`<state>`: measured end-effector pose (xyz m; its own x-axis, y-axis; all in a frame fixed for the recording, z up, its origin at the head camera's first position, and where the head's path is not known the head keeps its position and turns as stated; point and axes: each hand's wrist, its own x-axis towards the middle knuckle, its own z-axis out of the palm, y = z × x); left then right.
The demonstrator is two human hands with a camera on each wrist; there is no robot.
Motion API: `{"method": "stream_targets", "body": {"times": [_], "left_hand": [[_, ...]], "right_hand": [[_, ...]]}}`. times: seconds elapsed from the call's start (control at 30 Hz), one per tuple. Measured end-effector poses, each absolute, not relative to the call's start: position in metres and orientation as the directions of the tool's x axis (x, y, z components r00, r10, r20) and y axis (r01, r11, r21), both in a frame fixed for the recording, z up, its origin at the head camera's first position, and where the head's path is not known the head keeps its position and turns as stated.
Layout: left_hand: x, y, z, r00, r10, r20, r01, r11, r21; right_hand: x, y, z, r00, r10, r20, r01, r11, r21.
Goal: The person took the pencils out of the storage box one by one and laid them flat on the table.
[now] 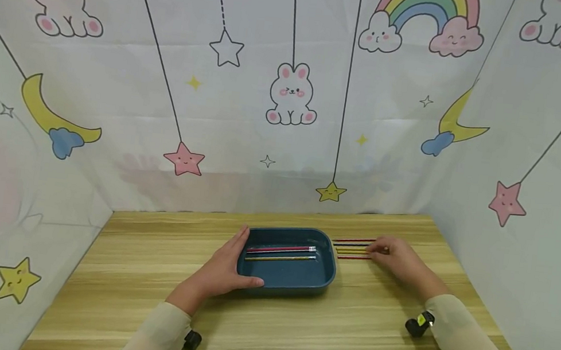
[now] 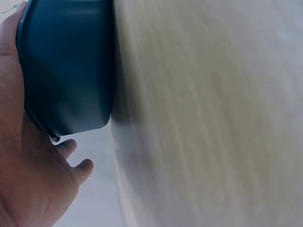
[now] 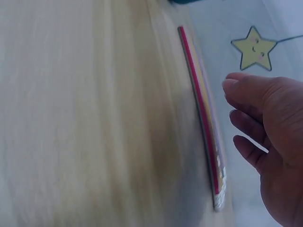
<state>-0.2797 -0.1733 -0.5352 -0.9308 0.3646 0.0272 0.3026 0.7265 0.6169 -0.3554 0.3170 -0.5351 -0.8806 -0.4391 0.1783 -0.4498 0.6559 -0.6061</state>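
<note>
A dark blue rectangular dish [image 1: 280, 291] rests on the table. Inside it lie a red pencil [image 1: 279, 250] and a yellow pencil [image 1: 278, 258], side by side. My left hand [image 1: 220, 266] holds the dish at its left end, thumb over the near rim; in the left wrist view two fingertips [image 2: 84, 169] extend past the dish. Right of the dish, several pencils [image 1: 352, 250] lie in a row, red, dark and yellow. Over their right ends is my right hand [image 1: 400, 261], its fingers loosely bent. The right wrist view shows these fingers apart from the red pencil [image 3: 201, 104].
The wood-grain table [image 1: 283, 337] meets a printed cloth wall [image 1: 233, 135] at the back, with more cloth at both sides. Small black devices sit on the left wrist [image 1: 192, 340] and the right wrist [image 1: 418, 324].
</note>
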Motion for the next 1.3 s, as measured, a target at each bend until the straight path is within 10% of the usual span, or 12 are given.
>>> {"method": "stream_targets", "body": {"times": [1.0, 1.3], "left_hand": [[-0.278, -0.172, -0.536, -0.935, 0.354, 0.03, 0.293, 0.72, 0.629], [-0.279, -0.172, -0.537, -0.934, 0.356, 0.032, 0.297, 0.721, 0.626]], "right_hand": [[-0.348, 0.145, -0.485, -0.644, -0.76, 0.085, -0.696, 0.537, -0.477], [-0.352, 0.119, -0.497, -0.664, -0.748, 0.003, -0.661, 0.585, -0.47]]}}
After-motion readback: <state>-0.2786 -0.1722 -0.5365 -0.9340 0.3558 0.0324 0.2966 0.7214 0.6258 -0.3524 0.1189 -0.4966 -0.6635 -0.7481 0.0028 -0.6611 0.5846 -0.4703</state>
